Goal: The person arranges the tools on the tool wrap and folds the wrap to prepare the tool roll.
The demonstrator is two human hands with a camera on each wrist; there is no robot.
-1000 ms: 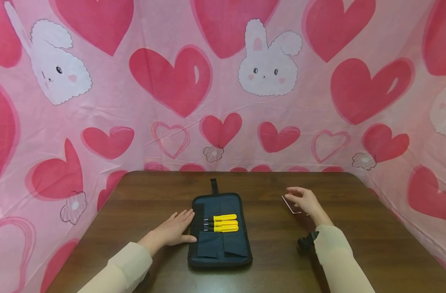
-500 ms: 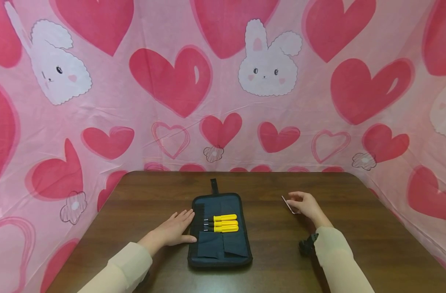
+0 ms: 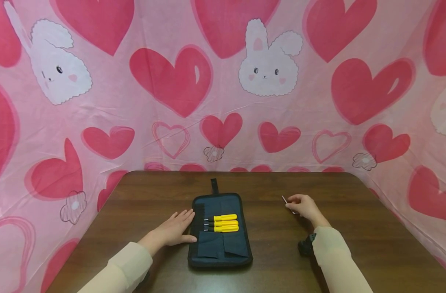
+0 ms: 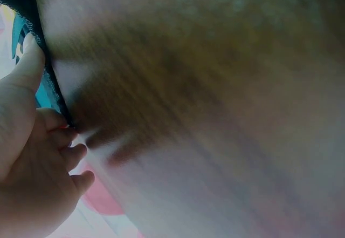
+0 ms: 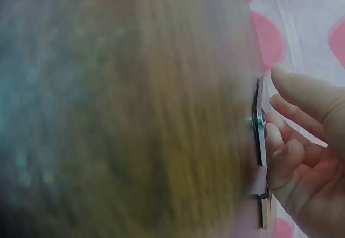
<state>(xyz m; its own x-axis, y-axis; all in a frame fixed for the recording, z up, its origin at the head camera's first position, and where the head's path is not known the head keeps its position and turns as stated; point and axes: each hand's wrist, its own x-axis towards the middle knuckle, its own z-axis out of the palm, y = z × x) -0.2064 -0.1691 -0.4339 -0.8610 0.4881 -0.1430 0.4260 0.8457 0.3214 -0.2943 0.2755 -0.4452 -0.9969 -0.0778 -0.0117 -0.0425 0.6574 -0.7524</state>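
Observation:
An unfolded dark blue tool pouch (image 3: 213, 245) with black edging lies on the table. Three yellow-handled screwdrivers (image 3: 226, 223) sit in it, their shafts in the loops on its left side. My left hand (image 3: 173, 228) rests along the pouch's left edge, fingers extended, thumb on the border; the left wrist view also has this hand (image 4: 43, 157) at the dark edge. To the right, my right hand (image 3: 305, 208) touches a thin flat thing with a shiny pinkish edge (image 3: 285, 200). In the right wrist view the fingers are bent over this flat thing (image 5: 260, 124); whether they pinch it is unclear.
The brown wooden table (image 3: 259, 185) has rounded far corners. A black strap (image 3: 214, 186) sticks out from the pouch's far edge. Behind stands a pink cloth (image 3: 223, 93) with hearts and rabbits. A small black device (image 3: 305, 245) hangs under the right wrist.
My right hand has come down onto the flat thing, its fingers drawing closer together at the near left edge. My left hand and the pouch have stayed put.

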